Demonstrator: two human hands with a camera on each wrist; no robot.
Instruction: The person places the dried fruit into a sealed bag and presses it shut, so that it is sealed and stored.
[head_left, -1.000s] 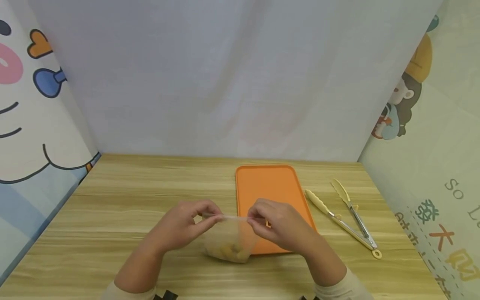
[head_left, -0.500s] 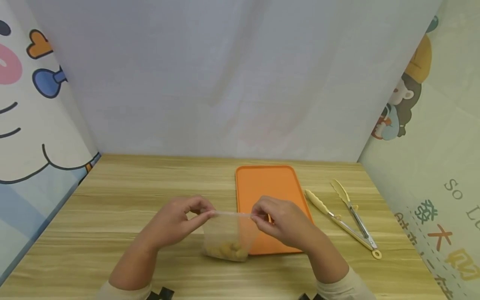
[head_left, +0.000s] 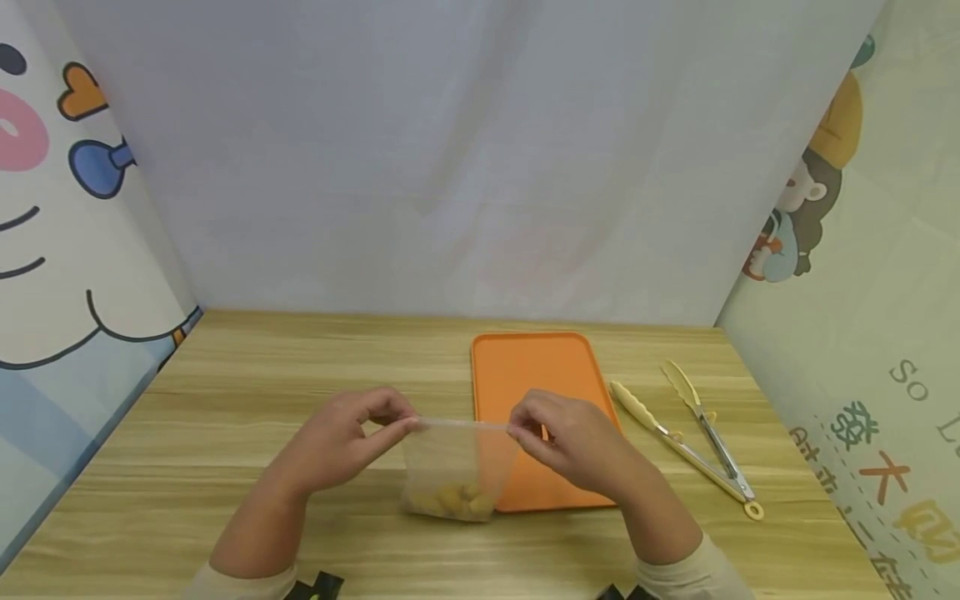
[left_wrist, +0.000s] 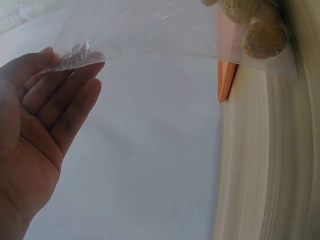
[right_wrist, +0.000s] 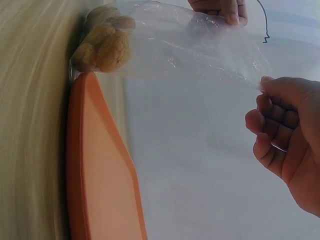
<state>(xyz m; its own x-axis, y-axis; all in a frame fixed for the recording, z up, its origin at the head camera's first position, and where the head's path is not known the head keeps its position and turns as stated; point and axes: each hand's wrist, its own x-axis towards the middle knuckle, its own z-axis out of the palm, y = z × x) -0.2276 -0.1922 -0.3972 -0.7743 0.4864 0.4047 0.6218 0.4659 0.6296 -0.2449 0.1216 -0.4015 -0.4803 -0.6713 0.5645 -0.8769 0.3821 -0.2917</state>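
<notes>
A clear plastic bag [head_left: 442,458] hangs upright between the two hands, its top edge stretched straight. Several brownish-yellow rounded lumps [right_wrist: 105,47] lie in its bottom; their kind I cannot tell. The left hand [head_left: 341,437] pinches the bag's upper left corner between thumb and forefinger, the other fingers extended behind the film in the left wrist view. At the upper right corner the right hand [head_left: 573,442] pinches the film in the same way, its remaining fingers loosely bent. The bag's base is at the tabletop, against the near left corner of an orange tray [head_left: 528,367].
To the tray's right lies a pair of tongs [head_left: 705,450] with cream tips and metal arms, spread apart. The wooden table [head_left: 300,358] meets a pale cloth backdrop [head_left: 450,167] at its far edge. Printed cloths hang at both sides.
Both hands have drawn apart, the left one moving left and slightly up, the right one a little right. The bag's top edge is now wider and its sides straighter.
</notes>
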